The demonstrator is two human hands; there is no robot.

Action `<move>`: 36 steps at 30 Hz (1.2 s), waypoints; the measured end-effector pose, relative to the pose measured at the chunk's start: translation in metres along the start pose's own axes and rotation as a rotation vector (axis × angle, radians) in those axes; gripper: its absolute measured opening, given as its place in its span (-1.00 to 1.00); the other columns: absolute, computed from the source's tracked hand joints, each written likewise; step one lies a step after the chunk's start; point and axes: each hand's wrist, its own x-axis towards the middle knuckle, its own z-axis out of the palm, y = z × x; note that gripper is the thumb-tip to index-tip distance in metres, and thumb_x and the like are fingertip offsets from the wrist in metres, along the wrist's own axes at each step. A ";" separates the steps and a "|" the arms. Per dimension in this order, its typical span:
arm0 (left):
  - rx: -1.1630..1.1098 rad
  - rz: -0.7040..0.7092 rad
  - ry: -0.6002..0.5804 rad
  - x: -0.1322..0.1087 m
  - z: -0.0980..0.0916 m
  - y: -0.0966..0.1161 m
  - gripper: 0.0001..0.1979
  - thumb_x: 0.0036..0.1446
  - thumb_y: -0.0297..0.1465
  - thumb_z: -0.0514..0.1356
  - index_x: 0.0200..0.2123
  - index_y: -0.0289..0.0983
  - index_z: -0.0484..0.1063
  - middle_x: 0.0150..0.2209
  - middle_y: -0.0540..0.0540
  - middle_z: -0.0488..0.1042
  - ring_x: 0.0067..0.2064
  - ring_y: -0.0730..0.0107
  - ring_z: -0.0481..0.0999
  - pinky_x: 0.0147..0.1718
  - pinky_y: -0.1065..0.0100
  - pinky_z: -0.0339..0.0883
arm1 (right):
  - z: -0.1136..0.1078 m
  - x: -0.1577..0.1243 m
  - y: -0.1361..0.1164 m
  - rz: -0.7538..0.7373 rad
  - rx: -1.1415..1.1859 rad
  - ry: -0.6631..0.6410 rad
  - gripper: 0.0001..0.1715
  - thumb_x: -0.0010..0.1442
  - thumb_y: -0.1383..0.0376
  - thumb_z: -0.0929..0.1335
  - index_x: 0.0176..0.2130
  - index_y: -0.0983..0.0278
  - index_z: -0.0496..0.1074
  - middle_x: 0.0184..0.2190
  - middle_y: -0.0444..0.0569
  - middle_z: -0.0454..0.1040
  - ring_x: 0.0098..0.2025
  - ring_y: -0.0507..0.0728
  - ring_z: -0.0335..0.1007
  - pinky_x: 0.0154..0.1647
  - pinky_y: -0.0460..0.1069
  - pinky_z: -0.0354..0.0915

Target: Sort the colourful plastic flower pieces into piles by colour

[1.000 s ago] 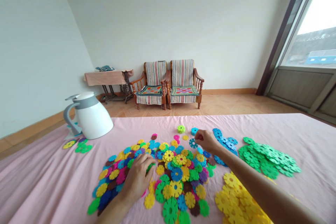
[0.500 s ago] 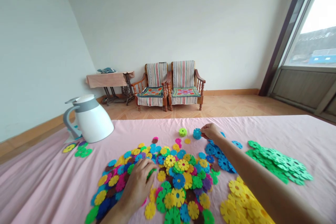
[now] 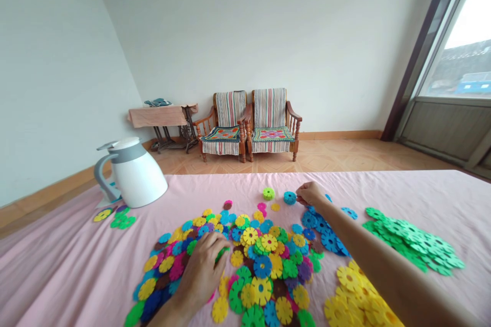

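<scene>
My right hand point(image 3: 310, 194) reaches to the far part of the table, fingers pinched together against the right side of a short stack of blue notched flower discs point(image 3: 289, 197). Whether a disc is between the fingertips is hidden. My left hand point(image 3: 207, 255) lies over the large mixed heap of notched plastic discs point(image 3: 263, 266), its fingers bent and the thumb apart from them. A green disc point(image 3: 222, 252) shows between thumb and forefinger; it does not look gripped. Left of the blue stack stands a lime-green stack point(image 3: 268, 193).
Sorted piles lie at the right: blue discs point(image 3: 329, 239), green discs point(image 3: 416, 239) and yellow discs point(image 3: 355, 299). A white and grey jug point(image 3: 140, 176) stands at the left, with a few discs point(image 3: 123, 219) near it. Pink cloth point(image 3: 69, 255) covers the table. Two wooden armchairs point(image 3: 270, 112) stand beyond.
My right hand has drawn back slightly from the top of the blue stack, which now looks lower. The left hand stays put. The view has shifted a little.
</scene>
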 end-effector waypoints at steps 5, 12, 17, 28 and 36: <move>-0.008 0.015 0.004 0.001 -0.001 0.002 -0.83 0.18 -0.43 0.08 -0.27 -0.18 0.47 -0.26 -0.09 0.46 -0.18 0.26 0.43 -0.17 0.24 0.35 | -0.006 -0.003 -0.001 0.057 -0.104 -0.061 -0.63 0.25 0.19 0.30 0.02 0.28 0.32 -0.01 0.03 0.36 -0.09 0.14 0.37 -0.12 0.13 0.36; 0.001 0.000 -0.033 0.000 -0.001 0.002 -0.81 0.22 -0.41 0.03 -0.26 -0.18 0.45 -0.25 -0.10 0.44 -0.17 0.26 0.43 -0.16 0.23 0.33 | -0.006 -0.025 -0.010 -0.168 -0.354 -0.009 -0.64 0.26 0.19 0.30 0.01 0.28 0.32 0.00 0.02 0.36 -0.08 0.14 0.37 -0.10 0.14 0.35; -0.002 -0.007 -0.020 0.000 0.000 0.001 -0.81 0.22 -0.42 0.03 -0.27 -0.17 0.45 -0.25 -0.08 0.44 -0.17 0.27 0.42 -0.17 0.25 0.33 | 0.008 -0.038 -0.022 -0.291 -0.492 0.045 -0.45 0.09 0.25 0.40 0.05 0.40 0.31 -0.02 0.21 0.40 0.05 0.27 0.28 0.05 0.09 0.17; -0.004 -0.040 -0.056 -0.001 -0.002 0.003 -0.82 0.22 -0.45 0.04 -0.27 -0.18 0.43 -0.24 -0.07 0.43 -0.14 0.27 0.40 -0.14 0.24 0.30 | 0.028 -0.028 -0.033 -0.212 -0.620 0.142 -0.44 0.09 0.17 0.34 0.02 0.42 0.27 -0.09 0.28 0.43 0.02 0.31 0.32 -0.11 0.04 0.19; 0.004 -0.036 -0.058 -0.001 -0.002 0.004 -0.81 0.23 -0.44 0.02 -0.28 -0.21 0.43 -0.24 -0.09 0.42 -0.16 0.27 0.40 -0.14 0.22 0.30 | 0.025 -0.033 -0.036 -0.217 -0.625 0.162 -0.50 0.09 0.24 0.33 0.01 0.37 0.28 -0.12 0.22 0.44 -0.03 0.29 0.34 -0.15 0.05 0.18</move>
